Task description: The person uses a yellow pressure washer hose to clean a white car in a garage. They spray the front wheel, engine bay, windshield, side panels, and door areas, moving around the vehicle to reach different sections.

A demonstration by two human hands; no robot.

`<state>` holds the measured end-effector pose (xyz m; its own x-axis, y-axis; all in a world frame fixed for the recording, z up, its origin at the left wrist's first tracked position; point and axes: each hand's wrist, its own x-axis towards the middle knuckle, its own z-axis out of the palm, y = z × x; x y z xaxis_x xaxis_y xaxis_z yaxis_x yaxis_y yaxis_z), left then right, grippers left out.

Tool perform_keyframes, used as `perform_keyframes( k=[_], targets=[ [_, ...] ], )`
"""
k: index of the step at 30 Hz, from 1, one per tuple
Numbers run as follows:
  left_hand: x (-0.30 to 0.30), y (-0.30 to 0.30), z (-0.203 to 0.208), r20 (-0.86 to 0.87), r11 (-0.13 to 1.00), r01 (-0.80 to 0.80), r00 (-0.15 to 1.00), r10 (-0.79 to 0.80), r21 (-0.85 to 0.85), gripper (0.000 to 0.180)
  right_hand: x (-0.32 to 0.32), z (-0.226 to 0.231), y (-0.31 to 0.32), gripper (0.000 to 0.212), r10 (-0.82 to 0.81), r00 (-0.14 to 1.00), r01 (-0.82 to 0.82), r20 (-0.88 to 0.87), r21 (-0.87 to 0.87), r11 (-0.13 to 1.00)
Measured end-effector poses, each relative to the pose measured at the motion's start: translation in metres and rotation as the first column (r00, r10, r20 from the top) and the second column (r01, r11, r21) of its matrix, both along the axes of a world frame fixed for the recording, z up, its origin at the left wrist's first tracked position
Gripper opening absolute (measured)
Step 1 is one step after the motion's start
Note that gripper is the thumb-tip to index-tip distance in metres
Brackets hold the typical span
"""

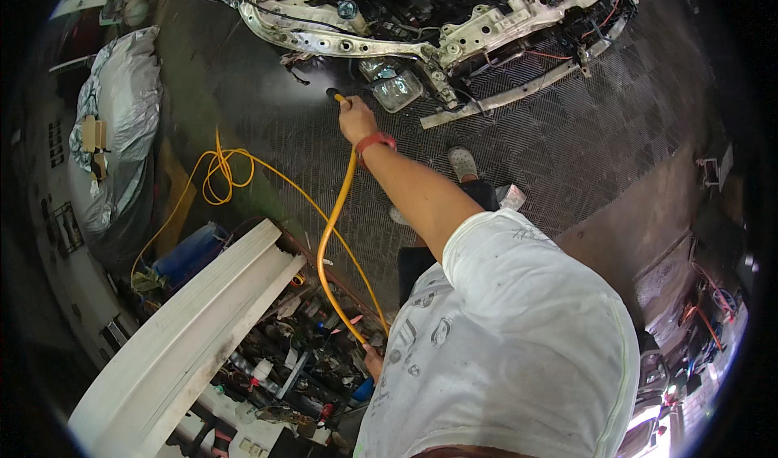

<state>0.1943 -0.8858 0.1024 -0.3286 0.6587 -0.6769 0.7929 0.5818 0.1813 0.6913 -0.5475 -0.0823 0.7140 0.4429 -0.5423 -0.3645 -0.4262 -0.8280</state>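
My right hand [356, 121], with a red band at the wrist, is stretched out in front and closed around the end of a yellow hose [337, 215]. A black nozzle [333, 92] sticks out past the fingers, and a pale mist spreads beyond its tip. Close by stands the stripped front of a vehicle [340, 43], with a clear headlamp [398, 92] hanging low at it. From my right hand the hose bows down to my left hand [373, 362], which is closed on it beside my white shirt. My shirt hides part of that hand.
Dark patterned flooring [535, 162] lies under my feet. Loose yellow coils [223, 174] rest on the floor to the left. A long white panel [186, 336] stands beside a heap of parts [300, 353] at lower left. Farther left are a blue container [190, 255] and a grey cover [126, 109].
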Motion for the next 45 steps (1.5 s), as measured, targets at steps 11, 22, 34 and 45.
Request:
perform_keyframes(
  k=[11, 22, 34, 45],
  targets=[
    [0.006, 0.01, -0.035, 0.18, 0.913, -0.407, 0.9, 0.396, 0.025, 0.067, -0.017, 0.062, 0.028, 0.037, -0.298, 0.936, 0.275, 0.19, 0.138, 0.952],
    [-0.08, 0.038, -0.105, 0.068, 0.974, -0.143, 0.985, 0.157, -0.174, 0.082, -0.051, 0.043, 0.064, 0.041, 0.007, 0.907, -0.021, 0.42, 0.027, 0.999],
    [-0.136, 0.178, -0.097, 0.14, 0.99, 0.071, 0.989, -0.054, -0.118, 0.077, -0.069, 0.104, 0.146, 0.044, -0.022, 0.811, 0.079, 0.585, -0.072, 0.994],
    [-0.061, 0.318, -0.056, 0.145, 0.989, 0.146, 0.979, -0.143, -0.011, 0.071, -0.015, 0.139, 0.346, 0.044, -0.105, 0.837, 0.077, 0.537, 0.073, 0.994]
  ],
)
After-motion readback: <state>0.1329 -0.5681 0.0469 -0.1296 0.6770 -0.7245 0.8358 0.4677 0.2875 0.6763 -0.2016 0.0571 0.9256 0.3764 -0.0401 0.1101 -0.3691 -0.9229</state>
